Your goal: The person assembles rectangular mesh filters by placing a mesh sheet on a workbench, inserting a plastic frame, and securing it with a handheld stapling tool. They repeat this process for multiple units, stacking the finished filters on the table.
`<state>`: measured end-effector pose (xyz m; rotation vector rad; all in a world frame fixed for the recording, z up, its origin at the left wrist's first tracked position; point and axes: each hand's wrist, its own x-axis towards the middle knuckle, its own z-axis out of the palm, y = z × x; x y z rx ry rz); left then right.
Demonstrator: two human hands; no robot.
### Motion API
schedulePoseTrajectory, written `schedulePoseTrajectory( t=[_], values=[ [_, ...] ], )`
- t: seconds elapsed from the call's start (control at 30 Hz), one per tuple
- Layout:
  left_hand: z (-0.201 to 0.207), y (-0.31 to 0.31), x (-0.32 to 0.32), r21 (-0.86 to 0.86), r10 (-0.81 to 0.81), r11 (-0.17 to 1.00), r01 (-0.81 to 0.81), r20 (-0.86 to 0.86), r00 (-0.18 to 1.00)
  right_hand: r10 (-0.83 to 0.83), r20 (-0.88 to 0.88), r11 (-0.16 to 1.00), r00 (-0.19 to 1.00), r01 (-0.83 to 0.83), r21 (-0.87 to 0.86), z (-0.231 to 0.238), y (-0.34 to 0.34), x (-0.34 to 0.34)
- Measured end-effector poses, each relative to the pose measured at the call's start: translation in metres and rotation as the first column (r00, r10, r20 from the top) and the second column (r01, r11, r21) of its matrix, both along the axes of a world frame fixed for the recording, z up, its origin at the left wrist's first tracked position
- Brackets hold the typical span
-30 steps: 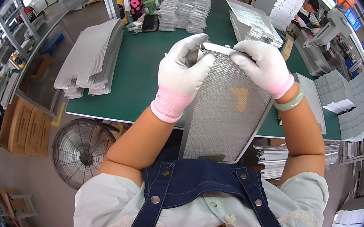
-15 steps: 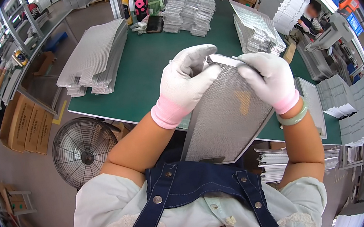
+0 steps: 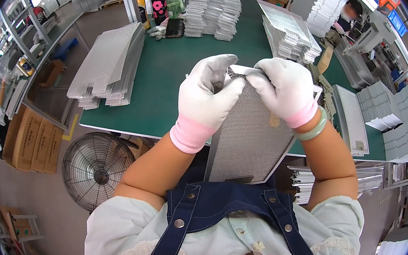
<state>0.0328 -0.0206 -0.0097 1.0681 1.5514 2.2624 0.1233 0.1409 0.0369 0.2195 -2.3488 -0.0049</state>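
Note:
A grey metal mesh filter panel (image 3: pixel 246 145) with a thin light frame stands tilted between my arms, its lower end close to my apron. My left hand (image 3: pixel 207 93), in a white glove with a pink cuff, is curled round the panel's upper left corner. My right hand (image 3: pixel 285 88), gloved alike, pinches the top edge beside it, thumb and fingers near a white frame strip (image 3: pixel 243 69). The right hand covers the panel's upper right corner. A tan mark (image 3: pixel 274 120) shows on the mesh, partly behind that hand.
Mesh sheet stacks lie on the green table (image 3: pixel 168 81): a left stack (image 3: pixel 106 63), a back stack (image 3: pixel 213 5) and a right stack (image 3: pixel 291 29). A framed panel (image 3: pixel 350 121) lies at right. A black fan (image 3: pixel 99 170) stands at left. A person (image 3: pixel 347 18) sits at far right.
My right hand has slid left along the panel's top edge, closer to my left hand. The left hand keeps its place at the corner.

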Motion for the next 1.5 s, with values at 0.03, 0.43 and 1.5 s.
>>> schedulePoseTrajectory(
  t=[0.03, 0.43, 1.5],
  values=[
    [-0.001, -0.003, -0.003, 0.027, -0.056, 0.998, 0.055, 0.033, 0.998, 0.042, 0.008, 0.998, 0.999, -0.042, -0.048, 0.002, 0.001, 0.0],
    [-0.017, -0.002, 0.001, 0.08, 0.039, 0.996, -0.035, -0.053, 0.998, 0.032, -0.063, 0.999, 0.997, -0.034, -0.032, 0.0, -0.015, 0.006],
    [-0.014, 0.104, 0.002, -0.14, -0.11, 0.939, -0.314, -0.987, 0.113, 0.116, -0.232, 0.096, 0.966, -0.244, -0.965, -0.157, 0.033, 0.068]
  ],
)
